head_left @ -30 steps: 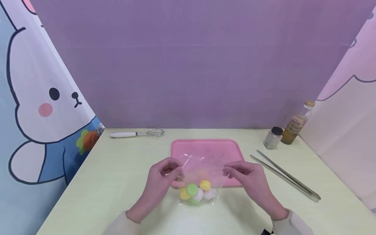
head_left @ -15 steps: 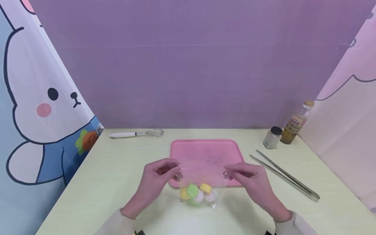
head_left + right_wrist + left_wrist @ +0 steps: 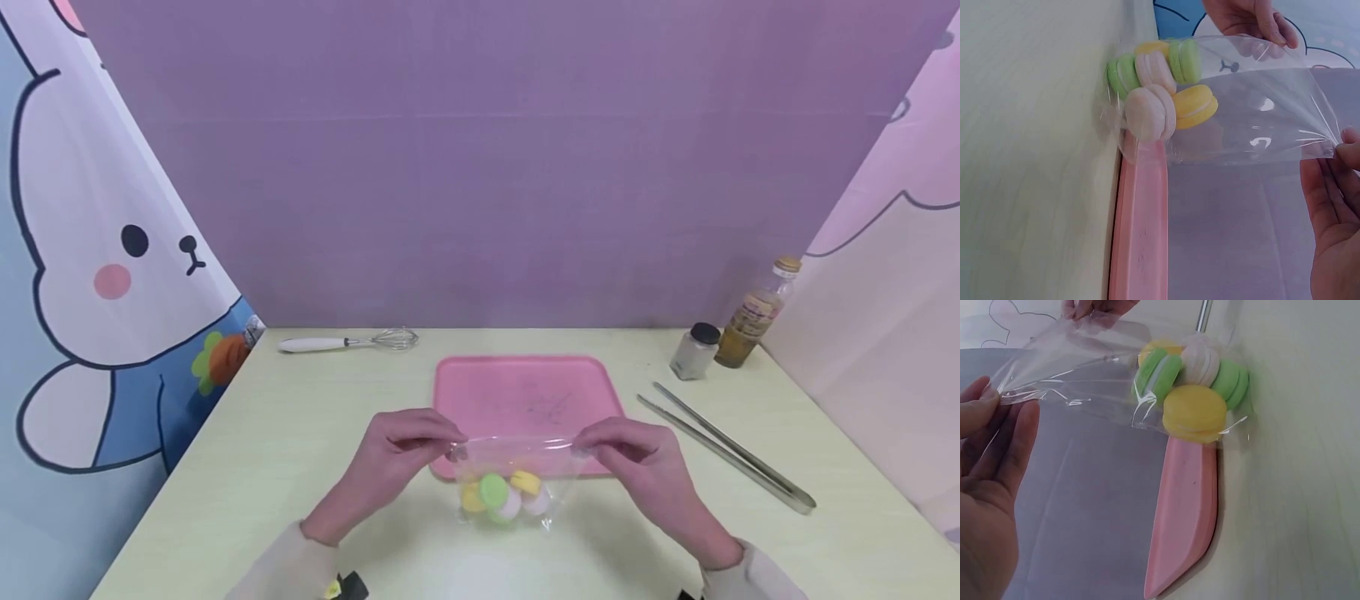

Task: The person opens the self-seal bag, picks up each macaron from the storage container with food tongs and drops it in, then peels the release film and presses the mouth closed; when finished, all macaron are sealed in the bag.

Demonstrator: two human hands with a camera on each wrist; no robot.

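Observation:
A clear plastic bag (image 3: 487,458) with several macarons at its bottom hangs between my two hands, in front of the pink tray (image 3: 525,392). My left hand (image 3: 393,454) pinches one top corner between thumb and fingers. The opposite corner is pinched by my right hand (image 3: 637,462). In the head view the bag's top edge runs nearly straight across. Through the plastic show a green macaron (image 3: 1157,375), a yellow macaron (image 3: 1194,412) and, in the right wrist view, a pale pink macaron (image 3: 1147,112). Whether the bag's bottom touches the table I cannot tell.
A whisk (image 3: 348,341) lies at the back left. Metal tongs (image 3: 727,446) lie right of the tray. A black-capped jar (image 3: 694,354) and a corked bottle (image 3: 756,317) stand at the back right. A purple backdrop (image 3: 487,167) rises behind the table (image 3: 247,467).
The bag's upper part has come down toward me, and its top edge now looks straighter. My left hand has shifted slightly left and lower. Both hands keep their pinch on the bag.

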